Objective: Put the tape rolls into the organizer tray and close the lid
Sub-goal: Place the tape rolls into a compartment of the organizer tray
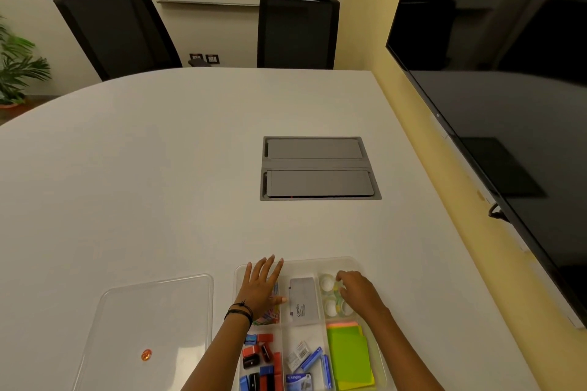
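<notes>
Fingertips of your right hand (pixel 357 290) curl down into the far-right compartment of the organizer tray (pixel 320 261), bunched together over the tape rolls (pixel 327 282). Whether they pinch a roll or merely rest on one you cannot tell from this view; the knuckles hide the contact. Clear rolls with white cores lie flat in that compartment, side by side, some partly under your palm. Judgement: you are seating or nudging a roll so it lies level with its neighbours, which the lid will need.

Fingers of your left hand (pixel 262 287) are spread and flat, palm down, across the far-left part of the tray, the fingertips reaching over its far rim. Nothing is gripped. Likely purpose: pinning the light plastic tray to the table (pixel 158 168) so it does not slide while the other hand works.

Moving outward: a grey box (pixel 303 300) lies in the middle compartment between your hands. Green sticky notes (pixel 349 355) fill the near-right compartment; small red, blue and black items sit near left.

Lid (pixel 152 324), clear, lies flat on the table just left of the tray, apart from it, with an orange sticker. It is within easy reach of your left hand. Closing not yet begun.
</notes>
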`<state>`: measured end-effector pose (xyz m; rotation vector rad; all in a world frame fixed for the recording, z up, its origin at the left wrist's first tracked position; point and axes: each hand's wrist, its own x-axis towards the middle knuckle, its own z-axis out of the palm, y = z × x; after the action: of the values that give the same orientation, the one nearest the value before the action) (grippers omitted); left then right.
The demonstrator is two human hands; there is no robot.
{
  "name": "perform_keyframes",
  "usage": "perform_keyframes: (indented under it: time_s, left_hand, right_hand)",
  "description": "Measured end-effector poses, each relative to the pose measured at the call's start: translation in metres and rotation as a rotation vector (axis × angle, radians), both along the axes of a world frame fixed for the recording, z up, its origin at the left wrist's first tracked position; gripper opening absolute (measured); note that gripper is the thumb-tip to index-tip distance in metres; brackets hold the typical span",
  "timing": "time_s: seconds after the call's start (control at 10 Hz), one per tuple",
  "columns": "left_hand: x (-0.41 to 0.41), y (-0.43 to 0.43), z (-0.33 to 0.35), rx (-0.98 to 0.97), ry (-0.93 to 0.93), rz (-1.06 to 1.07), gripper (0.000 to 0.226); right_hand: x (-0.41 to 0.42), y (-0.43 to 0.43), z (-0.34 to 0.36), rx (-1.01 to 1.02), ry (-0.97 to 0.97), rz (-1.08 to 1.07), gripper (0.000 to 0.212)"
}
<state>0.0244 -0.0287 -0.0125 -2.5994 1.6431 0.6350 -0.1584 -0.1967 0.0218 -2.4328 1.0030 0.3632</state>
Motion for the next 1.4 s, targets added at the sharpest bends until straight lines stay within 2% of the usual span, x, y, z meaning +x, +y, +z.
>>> perform_keyframes:
  time_s: [0.3,0.5,0.7,0.9,1.0,1.1,1.3,1.4]
  left_hand:
    - [0.000,0.001,0.001,0.019,-0.017,-0.004,0.084]
    - [0.000,0.000,0.000,0.029,-0.018,-0.002,0.085]
    - [0.001,0.001,0.000,0.021,-0.010,0.001,0.085]
    - [0.000,0.001,0.001,0.040,-0.010,0.004,0.086]
    - [0.000,0.000,0.001,0.042,-0.002,0.003,0.086]
    - [0.001,0.001,0.003,0.034,-0.004,-0.011,0.086]
    - [-0.001,0.001,0.009,0.051,-0.023,0.005,0.086]
    - [-0.003,0.004,0.017,-0.048,-0.134,-0.024,0.106]
  right_hand:
    - [0.000,0.001,-0.004,-0.024,0.048,0.035,0.027]
    - [0.005,0.005,-0.004,0.001,-0.007,0.030,0.036]
    - [0.003,0.007,-0.006,0.063,-0.072,0.056,0.034]
    - [0.004,0.007,-0.007,0.006,-0.218,0.014,0.033]
    - [0.004,0.005,-0.011,0.016,-0.170,-0.017,0.039]
    - [0.005,0.005,-0.016,0.035,-0.042,0.019,0.048]
    - [0.019,0.008,-0.025,0.006,0.025,0.058,0.054]
    - [0.024,0.009,-0.030,-0.060,0.026,0.080,0.051]
